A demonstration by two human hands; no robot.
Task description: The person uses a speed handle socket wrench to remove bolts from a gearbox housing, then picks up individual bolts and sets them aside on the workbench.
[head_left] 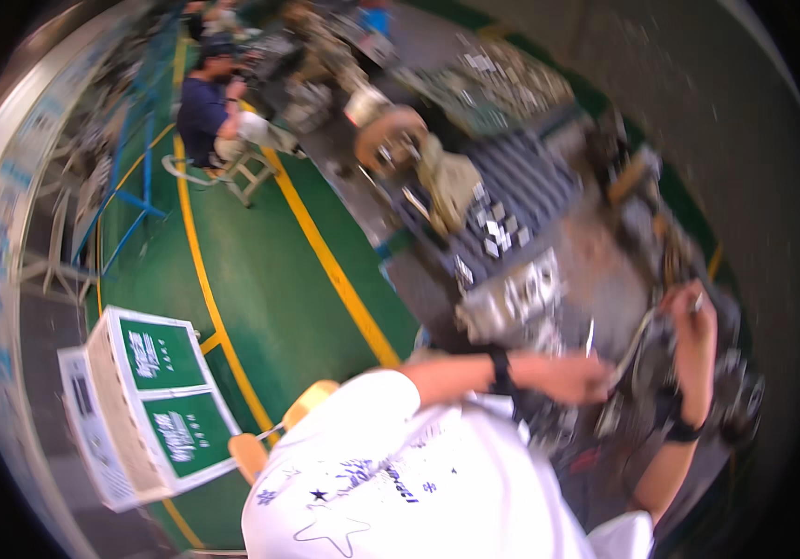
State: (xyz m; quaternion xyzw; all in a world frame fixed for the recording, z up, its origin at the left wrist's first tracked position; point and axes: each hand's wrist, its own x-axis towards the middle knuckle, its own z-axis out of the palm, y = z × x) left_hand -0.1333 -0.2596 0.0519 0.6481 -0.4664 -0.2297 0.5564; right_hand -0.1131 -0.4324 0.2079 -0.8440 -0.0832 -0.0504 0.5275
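My left hand [575,377] is closed in a fist over the bench, a black band on its wrist. A thin, pale, curved cord-like strip [637,340] runs from that fist up to the fingers of my right hand [693,321]. The right hand is raised farther right, its fingers drawn together around the strip's upper end. A small shiny spot shows at those fingers; blur hides what it is. Beneath and beyond the hands lie silvery metal parts [516,293] on the workbench [596,256].
A grey ribbed mat [535,182] carries small bright blocks and a tan cloth [448,182]. Beyond it stands a round brown container [391,140]. A white-and-green cabinet [162,401] is at left on the green floor [251,252]. A seated person [206,107] works farther away.
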